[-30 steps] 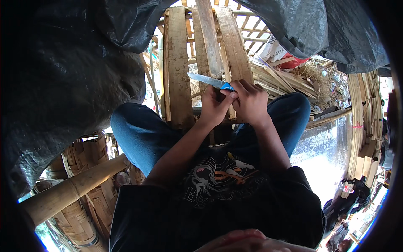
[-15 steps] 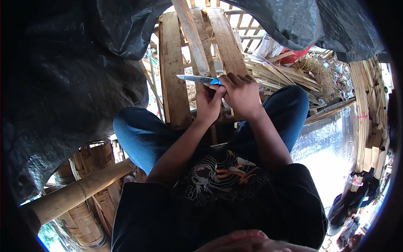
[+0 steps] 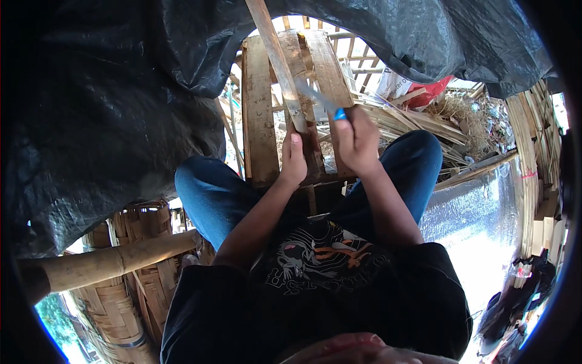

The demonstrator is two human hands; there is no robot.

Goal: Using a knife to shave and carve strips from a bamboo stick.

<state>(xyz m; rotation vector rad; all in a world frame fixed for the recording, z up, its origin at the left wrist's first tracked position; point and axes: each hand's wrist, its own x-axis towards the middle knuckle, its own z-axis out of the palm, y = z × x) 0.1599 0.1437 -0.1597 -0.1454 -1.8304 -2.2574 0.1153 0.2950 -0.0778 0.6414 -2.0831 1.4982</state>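
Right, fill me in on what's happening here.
The person's right hand holds a blue-handled knife, its blurred blade pointing up and left toward a long wooden stick. The left hand is at the stick's lower end; whether it grips the stick is hard to tell. Wooden planks stretch away in front.

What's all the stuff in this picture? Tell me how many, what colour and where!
Flat wooden planks: 3, brown, ahead
Blue-handled metal knife: 1, grey blade, in the right hand
Long wooden strip: 1, brown, slanting over the planks
Black plastic sheeting: count unclear, left and top
Thin split sticks: many, pale, right of the planks
Printed sack: 1, white and red, upper right
Thick bamboo pole: 1, tan, lower left
Shiny sheet: 1, silver, right
Printed T-shirt: 1, black, bottom centre
Denim-covered legs: 2, blue, beside the planks' near end
Bare hands: 2, left hand at the strip's lower end
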